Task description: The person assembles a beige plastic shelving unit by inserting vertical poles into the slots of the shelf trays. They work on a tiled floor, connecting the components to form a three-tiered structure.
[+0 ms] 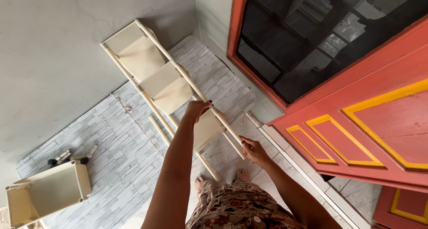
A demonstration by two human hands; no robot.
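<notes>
Red door (356, 122) with yellow-framed panels and dark glass, right; grey brick-pattern floor mat (120, 149), centre-left. Cream shelf rack (165, 84), three trays on thin poles, held tilted above the mat and running from far left towards the person. Separate cream tray (49, 191) on the mat, near left, small black-tipped parts just beyond it. Left hand (197, 108), fingers clamped on the right-hand pole mid-length; right hand (253, 149), fingers closed round that pole's near end
</notes>
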